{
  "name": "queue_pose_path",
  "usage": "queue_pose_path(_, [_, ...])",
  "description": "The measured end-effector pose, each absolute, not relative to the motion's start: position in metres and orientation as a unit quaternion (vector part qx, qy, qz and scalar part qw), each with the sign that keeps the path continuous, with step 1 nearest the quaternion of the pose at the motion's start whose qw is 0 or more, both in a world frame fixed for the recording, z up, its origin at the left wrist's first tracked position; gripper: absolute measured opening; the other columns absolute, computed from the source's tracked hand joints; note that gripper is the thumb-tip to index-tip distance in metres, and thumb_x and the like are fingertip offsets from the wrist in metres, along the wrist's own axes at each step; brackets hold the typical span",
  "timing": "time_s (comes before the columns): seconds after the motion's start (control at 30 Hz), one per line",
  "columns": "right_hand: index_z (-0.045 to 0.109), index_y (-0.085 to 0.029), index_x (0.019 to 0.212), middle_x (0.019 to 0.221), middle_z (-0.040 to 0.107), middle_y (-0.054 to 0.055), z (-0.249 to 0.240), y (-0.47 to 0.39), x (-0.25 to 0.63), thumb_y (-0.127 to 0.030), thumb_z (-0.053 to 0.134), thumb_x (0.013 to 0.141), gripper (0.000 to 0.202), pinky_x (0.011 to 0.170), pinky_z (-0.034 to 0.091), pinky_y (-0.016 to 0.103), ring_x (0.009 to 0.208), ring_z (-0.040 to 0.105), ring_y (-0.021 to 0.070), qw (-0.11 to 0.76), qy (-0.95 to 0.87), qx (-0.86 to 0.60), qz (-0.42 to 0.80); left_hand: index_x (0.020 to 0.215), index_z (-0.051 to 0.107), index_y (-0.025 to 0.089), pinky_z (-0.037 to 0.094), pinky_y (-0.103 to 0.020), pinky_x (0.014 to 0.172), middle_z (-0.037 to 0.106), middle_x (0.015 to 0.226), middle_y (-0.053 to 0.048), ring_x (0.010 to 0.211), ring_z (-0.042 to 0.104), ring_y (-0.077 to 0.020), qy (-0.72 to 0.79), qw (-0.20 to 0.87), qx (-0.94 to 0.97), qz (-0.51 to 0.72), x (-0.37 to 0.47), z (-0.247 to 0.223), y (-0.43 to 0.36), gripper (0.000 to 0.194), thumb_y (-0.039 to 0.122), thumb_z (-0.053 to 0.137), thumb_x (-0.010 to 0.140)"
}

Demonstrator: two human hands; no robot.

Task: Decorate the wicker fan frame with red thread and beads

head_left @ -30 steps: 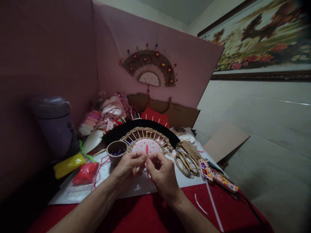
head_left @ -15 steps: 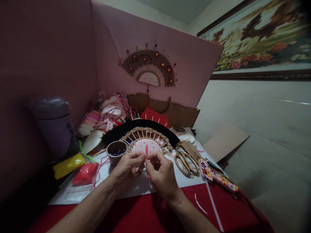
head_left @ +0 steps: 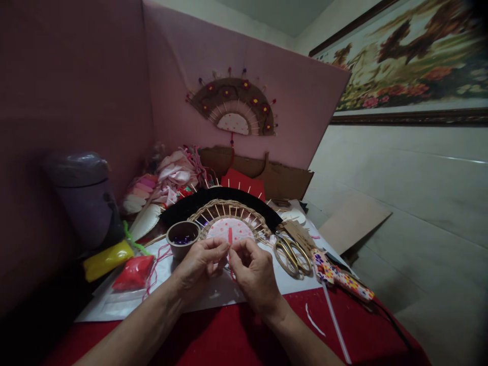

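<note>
My left hand point(head_left: 208, 258) and my right hand point(head_left: 251, 264) meet in front of me, thumbs and forefingers pinched together. Between the fingertips runs a narrow red ribbon point(head_left: 230, 235), its upper end showing flat against a white half-disc with red dots point(head_left: 217, 230). A bit of red shows below the fingers too; the exact grip point is hidden. The half-disc belongs to a fan point(head_left: 221, 195) with a black band, a woven rim and thin sticks. Close by my left hand stands a brown cup point(head_left: 171, 247) with dark purple beads point(head_left: 183, 239).
Gold-handled scissors point(head_left: 286, 258) and a flower-patterned glue gun point(head_left: 343, 279) lie to the right. At left are yellow point(head_left: 109, 260) and red packets point(head_left: 133, 273) and a purple canister point(head_left: 89, 208). A finished fan point(head_left: 240, 99) hangs on the pink board point(head_left: 297, 101) behind.
Very little differs. Both hands keep their pinch at the same spot, with only a slight shift of the fingers.
</note>
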State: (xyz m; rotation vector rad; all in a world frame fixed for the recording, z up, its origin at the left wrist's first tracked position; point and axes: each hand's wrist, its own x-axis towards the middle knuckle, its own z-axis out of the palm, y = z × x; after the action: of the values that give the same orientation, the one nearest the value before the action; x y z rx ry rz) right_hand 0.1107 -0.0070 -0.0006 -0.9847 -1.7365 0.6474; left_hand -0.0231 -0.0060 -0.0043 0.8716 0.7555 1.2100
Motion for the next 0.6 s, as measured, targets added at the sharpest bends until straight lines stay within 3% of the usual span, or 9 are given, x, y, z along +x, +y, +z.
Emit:
queue_pose_path(0.23, [0.055,-0.017,0.075,0.055,0.052,-0.003,0.0014,-0.0090,0.1103,-0.023,0.054,0.082,0.010,0.046,0.036,0.020,0.047,0.047,0.0097,0.497,-0.721,-0.400,0.270,0.063,0.058,0.012,0.022,-0.019,0.044,0.044,0.047,0.004,0.042,0.030,-0.0041,0.330,0.677,0.384,0.534,-0.0245,-0.0060,-0.0053,0.024,0.030,0.073,0.070])
queue_pose_path(0.6, [0.055,-0.016,0.071,0.058,0.055,-0.001,-0.0003,-0.0073,0.1107,-0.025,0.054,0.083,0.015,0.050,0.038,0.022,0.051,0.050,0.0112,0.494,-0.718,-0.412,0.266,0.057,0.054,0.013,0.022,-0.019,0.043,0.043,0.046,0.004,0.042,0.030,-0.0043,0.330,0.676,0.384,0.535,-0.0228,-0.0058,-0.0040,0.028,0.029,0.074,0.068])
